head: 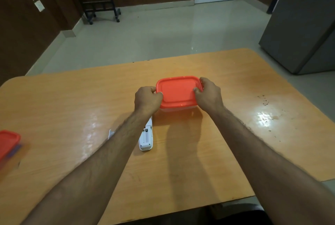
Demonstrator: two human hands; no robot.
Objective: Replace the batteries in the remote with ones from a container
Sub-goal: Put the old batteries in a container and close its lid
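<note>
head cam: both hands, left (147, 99) & right (208, 94), on container lid (178, 90)

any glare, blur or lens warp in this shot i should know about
Head view: strong ceiling-light glare on the table right of the right hand; the second red-lidded container at the left edge is smeared; table edges bow from the wide-angle lens; the forearms cast shadows beside the remote; the red lid stays sharp.

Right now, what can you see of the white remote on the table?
The white remote lies flat on the wooden table, face down, near end toward the person. Its battery cover is off and the bay looks empty. It looks like plastic. The left forearm crosses above its far end, hiding that part; neither hand touches it.
</note>
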